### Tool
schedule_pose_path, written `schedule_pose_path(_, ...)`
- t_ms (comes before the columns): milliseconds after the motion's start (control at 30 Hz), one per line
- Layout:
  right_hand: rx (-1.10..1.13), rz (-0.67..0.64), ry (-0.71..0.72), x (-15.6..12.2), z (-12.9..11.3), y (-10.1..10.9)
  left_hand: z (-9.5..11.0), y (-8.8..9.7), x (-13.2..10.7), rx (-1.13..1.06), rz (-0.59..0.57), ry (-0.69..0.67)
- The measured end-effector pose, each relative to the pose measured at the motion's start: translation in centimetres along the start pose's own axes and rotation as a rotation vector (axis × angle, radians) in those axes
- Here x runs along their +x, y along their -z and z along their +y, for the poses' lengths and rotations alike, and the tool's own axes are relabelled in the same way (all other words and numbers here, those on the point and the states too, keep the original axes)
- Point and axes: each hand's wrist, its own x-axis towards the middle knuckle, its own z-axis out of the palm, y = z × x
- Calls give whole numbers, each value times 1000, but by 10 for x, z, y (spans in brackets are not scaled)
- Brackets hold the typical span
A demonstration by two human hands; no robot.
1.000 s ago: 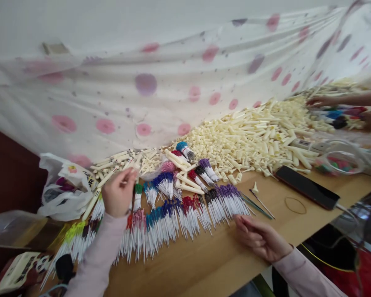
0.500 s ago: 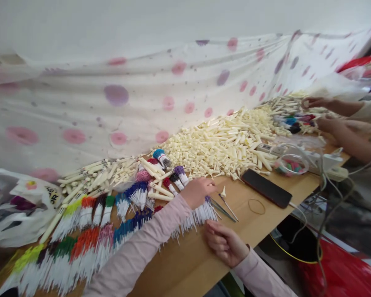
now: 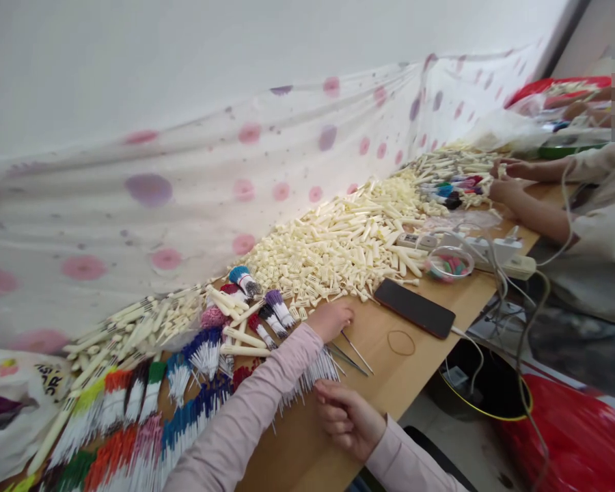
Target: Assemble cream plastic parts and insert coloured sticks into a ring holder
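Observation:
My left hand (image 3: 331, 320) reaches over the table, thumb and fingers brought together low at the upper end of a thin metal rod (image 3: 357, 352). Its fingertips hide whatever is between them. Tweezers (image 3: 346, 358) lie beside the rod, partly behind the hand. Below, my right hand (image 3: 348, 418) is closed near the table's front edge, fingers curled and thumb pressed to them; anything inside is hidden. White-stemmed sticks (image 3: 318, 372) lie in a row under my left forearm. Bundles with purple tips (image 3: 279, 307) and dark tips (image 3: 270, 320) sit left of that hand.
Cream plastic pieces (image 3: 328, 253) form a long heap along the sheeted wall. A black phone (image 3: 414, 307), a rubber band (image 3: 401, 343), a tub (image 3: 449, 263) and power strips (image 3: 484, 247) lie rightward. A co-worker's hands (image 3: 507, 179) work farther back. A bin (image 3: 484, 383) stands below the edge.
The view has swung right. My left hand has moved onto the rod's upper end, where a small cream piece showed before; that piece is now out of sight. My right hand stays closed.

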Motion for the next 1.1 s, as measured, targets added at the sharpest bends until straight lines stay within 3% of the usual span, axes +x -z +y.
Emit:
schedule_pose_path(167,9,5,6,0,-1,-2,-9,7,8,-70,107,137)
schedule_pose_path(300,15,-1,7,1,-1,-3,-12,11,19,7,179,298)
schedule_pose_path(633,28,-13,9,-1,-3,-6,4,-4,51,191,61,522)
schedule_pose_path(800,37,-4,17,-1,-2,-6,3,3,43,119,59,557)
schedule_pose_path(967,45,0,8,0,-1,-4,-12,9,29,-28,149,532)
schedule_pose_path(1100,44,5,12,-1,-1,-5,-22,9,31,-198,192,480)
